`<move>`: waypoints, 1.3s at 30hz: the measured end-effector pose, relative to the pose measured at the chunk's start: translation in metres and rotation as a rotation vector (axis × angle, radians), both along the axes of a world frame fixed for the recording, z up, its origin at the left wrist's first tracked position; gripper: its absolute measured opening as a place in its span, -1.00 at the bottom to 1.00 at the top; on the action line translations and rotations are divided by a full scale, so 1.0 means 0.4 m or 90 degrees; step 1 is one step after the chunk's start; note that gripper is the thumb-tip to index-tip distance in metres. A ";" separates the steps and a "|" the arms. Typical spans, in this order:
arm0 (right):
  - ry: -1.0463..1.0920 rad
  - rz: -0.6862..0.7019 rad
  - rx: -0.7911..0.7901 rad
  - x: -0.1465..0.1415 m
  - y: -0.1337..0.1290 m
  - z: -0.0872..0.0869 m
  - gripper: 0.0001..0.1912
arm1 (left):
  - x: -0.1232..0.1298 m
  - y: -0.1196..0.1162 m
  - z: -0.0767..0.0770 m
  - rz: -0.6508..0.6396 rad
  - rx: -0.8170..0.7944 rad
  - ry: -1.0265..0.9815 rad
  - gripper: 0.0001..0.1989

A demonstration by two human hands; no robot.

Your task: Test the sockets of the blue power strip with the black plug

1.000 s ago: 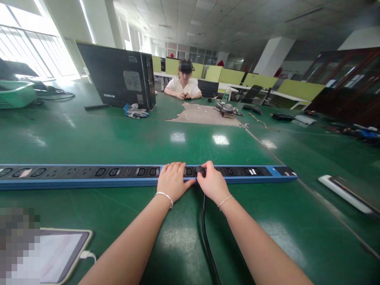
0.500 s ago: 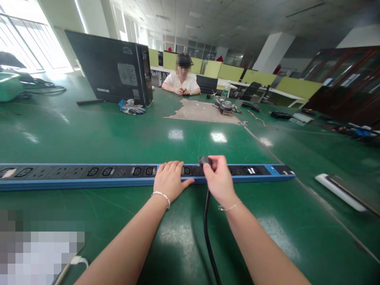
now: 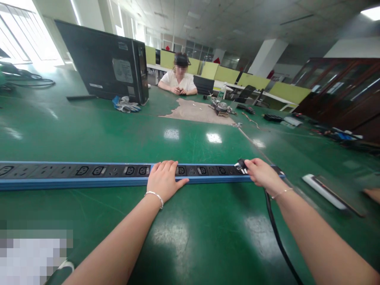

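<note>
A long blue and black power strip [image 3: 113, 183] with rows of sockets lies across the green table. My left hand [image 3: 162, 179] rests flat on top of it, fingers over the far edge and thumb apart. Near the strip's right end, my right hand [image 3: 261, 172] pinches a black plug [image 3: 242, 164] whose metal prongs point left, out of any socket. From the plug a thick black cable [image 3: 274, 225] hangs below my right hand and runs toward the bottom edge.
Across the green table [image 3: 124, 138] sits a person [image 3: 178, 81] in white. A black computer case [image 3: 103, 65] and gloves [image 3: 126, 104] stand at the back left. A white bar-shaped object [image 3: 323, 191] lies at right, with part of another hand [image 3: 372, 194] beyond.
My right hand has moved right along the strip with the plug, which is now clear of the sockets. The cable has swung right. My left hand stays on the strip; the view has shifted slightly.
</note>
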State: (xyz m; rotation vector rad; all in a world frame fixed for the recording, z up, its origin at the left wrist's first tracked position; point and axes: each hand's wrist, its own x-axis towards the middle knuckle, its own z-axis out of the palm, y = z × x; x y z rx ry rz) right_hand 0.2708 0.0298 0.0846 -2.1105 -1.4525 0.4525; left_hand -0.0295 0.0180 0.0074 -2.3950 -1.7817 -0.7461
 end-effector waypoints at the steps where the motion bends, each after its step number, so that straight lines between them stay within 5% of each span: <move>1: -0.083 0.002 -0.024 0.011 0.002 -0.011 -0.76 | 0.000 0.000 0.000 0.001 0.001 0.002 -0.39; 5: -0.264 0.040 -0.072 0.008 0.012 -0.047 -0.70 | -0.002 0.000 -0.002 0.001 0.008 0.008 -0.39; 16: -0.384 0.035 -0.160 -0.044 0.016 -0.059 -0.56 | 0.002 -0.003 0.004 0.003 -0.004 -0.001 -0.36; 39: -0.433 0.036 -0.244 -0.089 0.005 -0.058 -0.59 | 0.001 -0.001 -0.003 0.005 0.036 0.014 -0.38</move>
